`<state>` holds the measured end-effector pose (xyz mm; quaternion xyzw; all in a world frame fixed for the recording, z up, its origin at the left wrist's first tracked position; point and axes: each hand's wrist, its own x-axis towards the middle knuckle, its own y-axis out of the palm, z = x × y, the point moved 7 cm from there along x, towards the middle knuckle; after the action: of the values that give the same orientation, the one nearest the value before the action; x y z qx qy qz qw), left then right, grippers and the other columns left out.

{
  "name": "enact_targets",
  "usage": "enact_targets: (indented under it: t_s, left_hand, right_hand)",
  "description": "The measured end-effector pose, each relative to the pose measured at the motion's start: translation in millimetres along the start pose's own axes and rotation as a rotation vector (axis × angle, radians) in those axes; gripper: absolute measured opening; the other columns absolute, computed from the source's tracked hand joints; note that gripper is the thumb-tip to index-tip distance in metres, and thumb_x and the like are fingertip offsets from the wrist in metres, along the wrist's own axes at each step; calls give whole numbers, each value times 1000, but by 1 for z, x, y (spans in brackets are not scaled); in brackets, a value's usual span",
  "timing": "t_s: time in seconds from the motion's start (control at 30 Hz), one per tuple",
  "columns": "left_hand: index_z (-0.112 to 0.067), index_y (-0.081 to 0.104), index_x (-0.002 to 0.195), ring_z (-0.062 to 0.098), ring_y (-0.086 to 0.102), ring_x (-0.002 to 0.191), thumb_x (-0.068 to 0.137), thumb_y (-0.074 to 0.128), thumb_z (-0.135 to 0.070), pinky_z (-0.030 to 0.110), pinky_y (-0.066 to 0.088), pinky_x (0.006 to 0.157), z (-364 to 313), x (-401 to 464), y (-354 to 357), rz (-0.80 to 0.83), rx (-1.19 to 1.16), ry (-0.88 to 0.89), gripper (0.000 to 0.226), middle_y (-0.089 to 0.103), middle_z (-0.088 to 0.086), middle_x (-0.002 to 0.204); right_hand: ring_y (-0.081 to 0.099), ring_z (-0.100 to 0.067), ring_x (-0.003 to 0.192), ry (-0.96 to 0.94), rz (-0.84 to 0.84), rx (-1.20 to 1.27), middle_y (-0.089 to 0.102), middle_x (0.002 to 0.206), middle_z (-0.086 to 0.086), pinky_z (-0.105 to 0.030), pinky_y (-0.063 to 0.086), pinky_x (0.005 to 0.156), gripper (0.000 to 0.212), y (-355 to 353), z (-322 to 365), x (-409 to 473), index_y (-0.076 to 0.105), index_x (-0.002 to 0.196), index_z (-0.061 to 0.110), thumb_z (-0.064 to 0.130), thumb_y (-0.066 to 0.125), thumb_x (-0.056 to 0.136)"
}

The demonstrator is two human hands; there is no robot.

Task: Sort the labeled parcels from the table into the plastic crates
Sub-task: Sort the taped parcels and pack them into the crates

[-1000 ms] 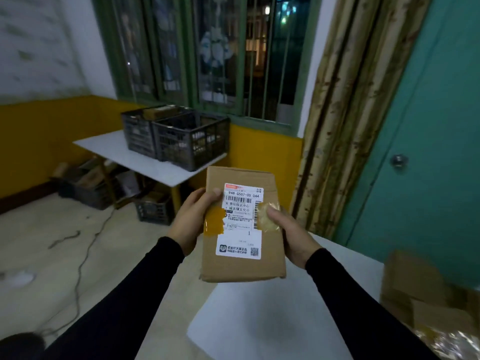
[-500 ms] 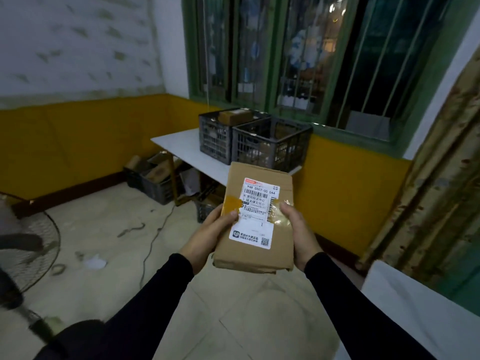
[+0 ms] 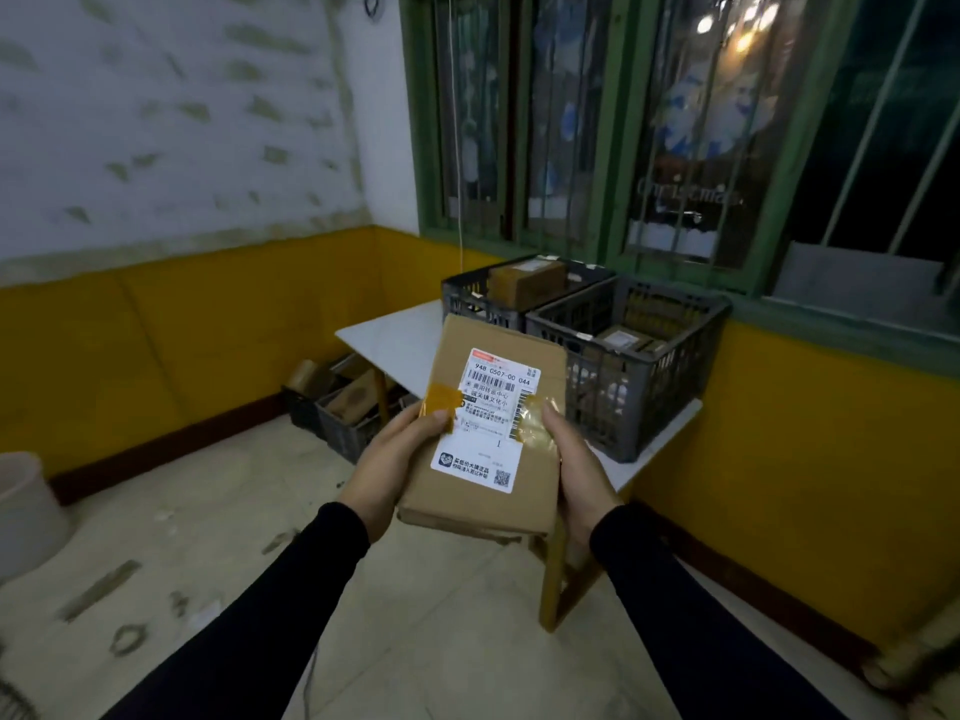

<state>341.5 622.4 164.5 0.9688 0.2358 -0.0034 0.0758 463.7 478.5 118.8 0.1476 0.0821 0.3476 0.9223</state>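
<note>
Brown cardboard parcel (image 3: 485,433) at frame centre, held in the air, white shipping label (image 3: 485,420) facing the camera, amber tape across its middle. Left hand (image 3: 392,467) clasps the parcel's left edge, thumb pressed on the tape; right hand (image 3: 574,470) clasps the right edge, thumb on the label's margin. Behind the parcel, partly hidden by its top edge, two dark plastic crates touch side by side on a white table (image 3: 395,337) under the green-framed window (image 3: 613,127): the left crate (image 3: 470,298) holds a box (image 3: 524,283), the right crate (image 3: 654,376) holds several parcels. Below the table, at left, floor crates (image 3: 332,407) hold cardboard. A pale bucket (image 3: 23,511) stands at the left edge.
</note>
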Motion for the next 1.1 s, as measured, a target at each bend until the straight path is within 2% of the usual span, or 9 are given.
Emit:
enact_targets:
  t_s: [0.1, 0.27, 0.37, 0.5, 0.6, 0.7, 0.87, 0.97, 1.1]
  left_hand:
    - [-19, 66, 120, 31, 69, 100, 89, 66, -34, 41, 53, 86, -10, 57, -15, -3, -29, 16, 35, 73, 9, 112]
    - [-17, 67, 116, 30, 70, 97, 89, 65, -33, 38, 53, 82, -14, 174, -40, 65, -48, 39, 32, 73, 10, 111]
    - [-17, 67, 109, 25, 72, 85, 91, 63, -32, 34, 54, 73, -20, 252, -61, 100, -43, 25, 24, 74, 11, 105]
    - [-19, 69, 108, 28, 71, 87, 92, 62, -32, 38, 52, 79, -46, 350, -79, 158, -39, 28, 22, 74, 12, 105]
    - [-20, 68, 105, 24, 72, 84, 94, 59, -30, 34, 54, 74, -66, 422, -80, 209, -21, 49, 18, 75, 11, 105]
    - [-21, 66, 110, 21, 72, 85, 96, 56, -29, 29, 55, 71, -74, 480, -74, 271, -9, 54, 20, 74, 8, 107]
    - [-18, 66, 115, 22, 71, 92, 95, 56, -28, 33, 53, 77, -79, 582, -58, 316, 45, 83, 24, 74, 7, 110]
    - [-17, 66, 111, 23, 71, 92, 94, 58, -30, 35, 53, 79, -78, 642, -43, 315, 61, 63, 22, 74, 7, 109]
    - [-20, 64, 109, 16, 72, 82, 94, 59, -32, 26, 55, 67, -80, 720, -18, 337, 88, 34, 20, 76, 2, 101]
  right_hand:
    - [61, -22, 122, -28, 9, -62, 62, 135, 6, -51, 43, 108, 74, 5, 8, 61, 49, 141, 41, 70, 68, 76]
    - [61, -23, 123, -77, -12, -103, 60, 138, 5, -51, 45, 106, 75, 1, 16, 172, 45, 144, 40, 67, 68, 78]
    - [59, -24, 124, -88, -59, -121, 59, 139, 4, -53, 43, 107, 76, 4, 22, 243, 47, 143, 40, 69, 69, 76]
    - [63, -25, 119, -97, -158, -153, 63, 134, 6, -56, 44, 105, 64, 8, 48, 324, 52, 136, 44, 69, 66, 79]
    - [67, -23, 112, -165, -226, -134, 67, 128, 4, -48, 51, 99, 48, 6, 76, 380, 55, 136, 34, 52, 61, 92]
    - [68, -13, 108, -222, -302, -169, 70, 122, 7, -31, 55, 88, 35, -3, 94, 423, 60, 131, 26, 38, 55, 99]
    - [66, -2, 107, -257, -363, -206, 69, 120, 16, -20, 53, 85, 28, -39, 112, 503, 62, 125, 31, 37, 55, 99]
    - [67, -4, 106, -255, -399, -199, 70, 118, 16, -26, 52, 91, 26, -66, 125, 555, 65, 121, 33, 39, 57, 97]
    - [69, -8, 105, -260, -464, -223, 72, 115, 12, -31, 51, 97, 32, -102, 142, 615, 66, 124, 28, 42, 59, 96]
